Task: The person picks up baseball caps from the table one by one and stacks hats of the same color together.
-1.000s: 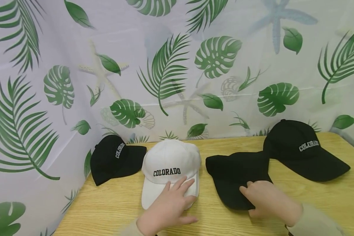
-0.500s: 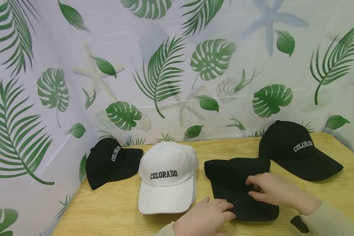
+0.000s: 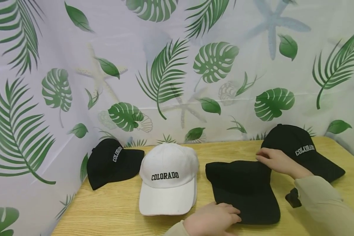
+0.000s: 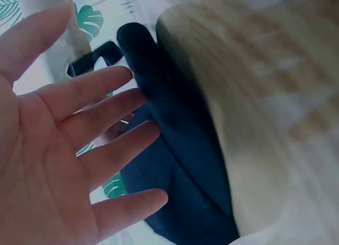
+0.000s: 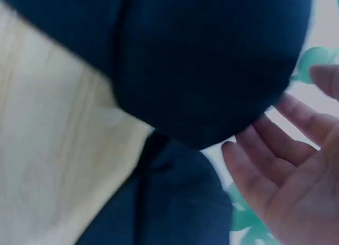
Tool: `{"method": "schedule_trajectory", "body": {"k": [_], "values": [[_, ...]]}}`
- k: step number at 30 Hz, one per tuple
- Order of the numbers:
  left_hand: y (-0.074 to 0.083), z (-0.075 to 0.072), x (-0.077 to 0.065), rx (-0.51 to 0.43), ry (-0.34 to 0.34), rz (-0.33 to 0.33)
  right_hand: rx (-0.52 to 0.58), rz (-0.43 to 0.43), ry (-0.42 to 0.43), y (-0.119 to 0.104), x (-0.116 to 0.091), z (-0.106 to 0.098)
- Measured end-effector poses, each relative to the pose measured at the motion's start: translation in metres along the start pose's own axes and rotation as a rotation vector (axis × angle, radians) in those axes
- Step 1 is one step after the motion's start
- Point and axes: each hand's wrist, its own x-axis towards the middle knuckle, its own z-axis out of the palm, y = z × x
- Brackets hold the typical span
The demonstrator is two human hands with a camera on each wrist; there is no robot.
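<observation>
A black cap with no lettering in sight (image 3: pixel 239 183) lies on the table, brim toward me, its crown looking flattened. My left hand (image 3: pixel 213 219) is at the brim's front left edge, fingers extended and touching or nearly touching it. In the left wrist view, that hand's fingers (image 4: pixel 119 149) are spread beside the dark cloth (image 4: pixel 185 149). My right hand (image 3: pixel 278 161) is at the crown's back right corner. In the right wrist view, its loosely bent fingertips (image 5: pixel 241 152) lie against the cap's edge (image 5: pixel 212 70). To the left sits a white COLORADO cap (image 3: pixel 168 167).
A black COLORADO cap (image 3: pixel 113 164) is at the table's far left, and another (image 3: pixel 301 147) stands at the back right, partly behind my right hand. A small black object (image 3: pixel 293 198) hangs by my right sleeve. Leaf-printed cloth (image 3: pixel 165 82) backs the wooden table (image 3: pixel 112 209).
My left hand has gone from the white cap's brim rightward to the plain black cap's brim. My right hand has moved from that black brim back to the crown. The black cap sits slightly nearer.
</observation>
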Motion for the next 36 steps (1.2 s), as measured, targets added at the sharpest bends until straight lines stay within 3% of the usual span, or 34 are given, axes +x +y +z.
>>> {"method": "schedule_trajectory", "body": {"k": [6, 11, 19, 23, 28, 36], "values": [[-0.001, 0.004, 0.001, -0.001, -0.006, 0.03, 0.095, 0.142, -0.236, 0.01, 0.017, 0.007], [-0.002, 0.006, 0.003, -0.009, -0.008, 0.044, 0.089, 0.196, -0.309, 0.011, 0.024, 0.006], [-0.004, 0.01, 0.005, -0.025, -0.001, 0.089, 0.264, 0.175, -0.207, 0.006, 0.033, -0.005], [-0.003, 0.009, 0.006, -0.023, -0.01, 0.087, 0.298, 0.144, -0.232, 0.003, 0.033, -0.012], [-0.001, 0.007, 0.007, -0.041, -0.035, 0.088, 0.353, 0.046, -0.251, -0.006, 0.032, -0.019], [-0.001, 0.006, 0.005, -0.024, -0.038, 0.086, 0.607, 0.013, -0.148, -0.033, 0.027, -0.02]]}}
